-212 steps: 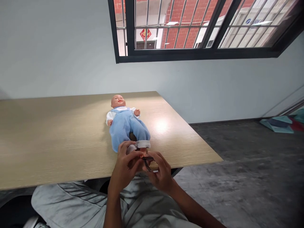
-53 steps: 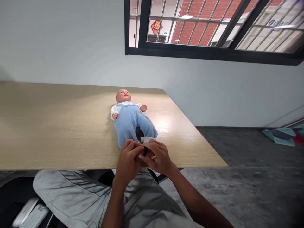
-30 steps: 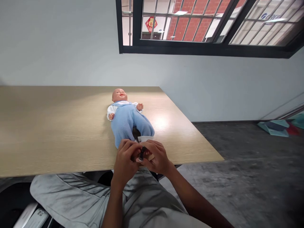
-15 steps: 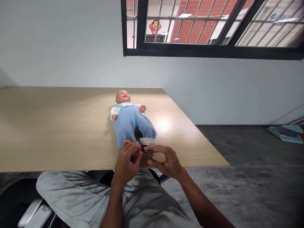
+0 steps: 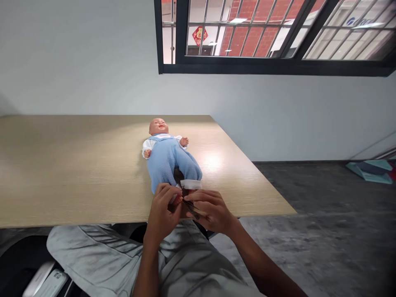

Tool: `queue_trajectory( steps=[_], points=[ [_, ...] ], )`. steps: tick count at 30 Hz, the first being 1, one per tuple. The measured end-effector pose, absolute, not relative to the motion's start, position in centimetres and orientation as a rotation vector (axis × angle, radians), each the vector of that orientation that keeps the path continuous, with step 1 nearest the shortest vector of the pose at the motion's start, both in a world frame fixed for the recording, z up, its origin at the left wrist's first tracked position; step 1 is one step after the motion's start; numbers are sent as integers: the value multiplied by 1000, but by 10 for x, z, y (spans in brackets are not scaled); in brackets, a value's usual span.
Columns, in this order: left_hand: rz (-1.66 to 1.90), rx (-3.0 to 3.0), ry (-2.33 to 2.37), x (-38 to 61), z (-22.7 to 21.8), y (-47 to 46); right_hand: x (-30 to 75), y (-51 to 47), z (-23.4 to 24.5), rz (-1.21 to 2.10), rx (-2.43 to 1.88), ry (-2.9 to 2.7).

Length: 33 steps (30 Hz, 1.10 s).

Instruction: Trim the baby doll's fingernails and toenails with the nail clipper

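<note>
A baby doll [image 5: 163, 159] in blue fleece overalls with white sleeves lies on its back on the table, head away from me and feet at the front edge. My left hand [image 5: 164, 209] is closed around the foot [image 5: 177, 201] on the left, thumb and fingers pinching near its toes. In my right hand [image 5: 213, 209] is a small metal nail clipper [image 5: 192, 209], its jaw end touching or very near those toes. Fingers partly cover the clipper. A white cuff [image 5: 191, 184] shows at the doll's other ankle, whose foot is mostly behind my right hand.
The wooden table [image 5: 77, 173] reaches back to a grey wall [image 5: 77, 57] below a barred window [image 5: 235, 37]. My grey-trousered legs [image 5: 93, 255] are under the front edge. White boxes [image 5: 51, 282] lie at lower left, and a teal object [image 5: 369, 171] on the floor at right.
My right hand has moved slightly left with the nail clipper, bringing its tip closer to the toes. Its fingers have closed further over the clipper. My left hand keeps its hold.
</note>
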<state>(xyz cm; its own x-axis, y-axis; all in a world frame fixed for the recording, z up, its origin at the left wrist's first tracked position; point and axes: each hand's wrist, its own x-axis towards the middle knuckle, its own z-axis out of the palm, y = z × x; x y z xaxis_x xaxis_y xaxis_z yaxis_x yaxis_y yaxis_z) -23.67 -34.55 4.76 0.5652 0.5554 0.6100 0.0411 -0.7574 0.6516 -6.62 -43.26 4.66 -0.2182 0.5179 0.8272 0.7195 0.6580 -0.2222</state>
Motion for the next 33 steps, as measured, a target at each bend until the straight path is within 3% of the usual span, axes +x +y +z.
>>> queue_trajectory(
  steps=[33],
  points=[
    [1160,2195,471,-237,47,-345,-68,-432,46,-451,-925,-2011]
  ],
)
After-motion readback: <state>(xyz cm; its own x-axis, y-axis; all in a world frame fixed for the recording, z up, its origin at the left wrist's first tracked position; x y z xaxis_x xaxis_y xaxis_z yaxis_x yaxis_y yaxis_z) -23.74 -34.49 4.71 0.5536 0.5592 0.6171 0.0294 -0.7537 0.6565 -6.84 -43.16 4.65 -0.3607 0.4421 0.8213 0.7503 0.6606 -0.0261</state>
